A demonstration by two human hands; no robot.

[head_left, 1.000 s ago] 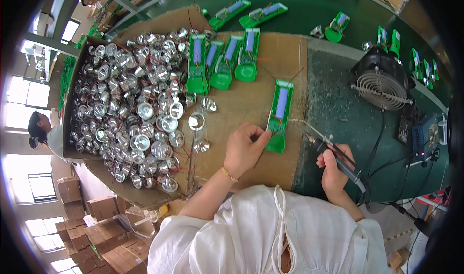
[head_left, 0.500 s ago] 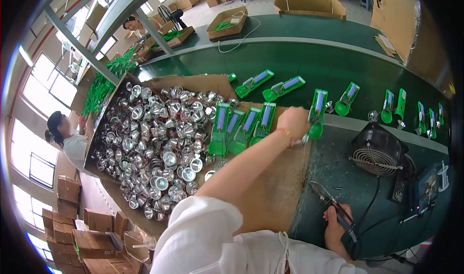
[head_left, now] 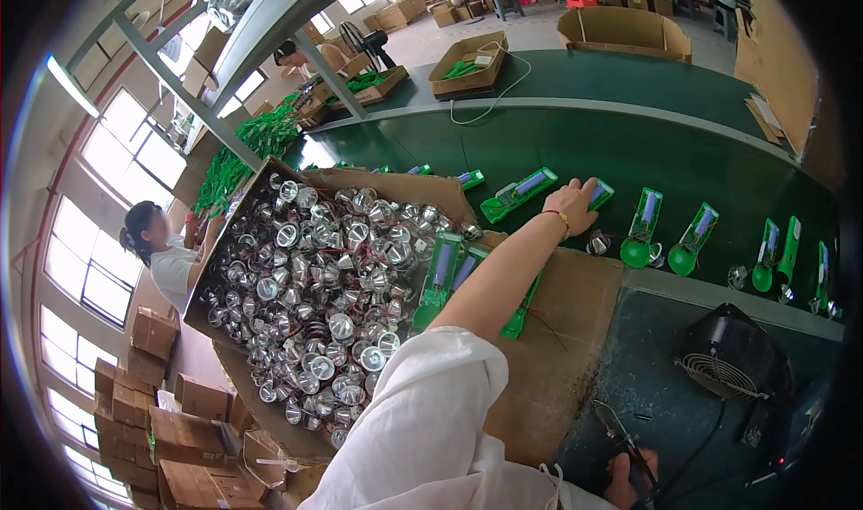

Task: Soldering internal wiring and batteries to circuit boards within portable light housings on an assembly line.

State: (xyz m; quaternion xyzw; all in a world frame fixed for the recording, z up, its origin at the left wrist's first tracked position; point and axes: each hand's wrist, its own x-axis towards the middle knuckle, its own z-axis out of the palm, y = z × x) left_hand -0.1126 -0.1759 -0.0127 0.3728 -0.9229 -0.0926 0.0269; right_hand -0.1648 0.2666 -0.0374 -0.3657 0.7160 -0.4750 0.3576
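My left hand reaches over the far belt, its fingers closed about a green flashlight housing with a purple battery in it; the hand hides part of it. A silver reflector cup lies just below that hand. At the lower right, my right hand is wrapped round a soldering iron, whose tip points up and left over the bench. Under my left forearm, several green housings lie on a cardboard sheet, partly hidden by the arm.
A cardboard box full of silver reflector cups stands left. More housings line the green belt. A black fan sits at right with cables. Another person works at far left near a green pile.
My left hand has left one housing at the belt's near edge and moved forward to another farther left. The view has swung left. My right hand still holds the soldering iron.
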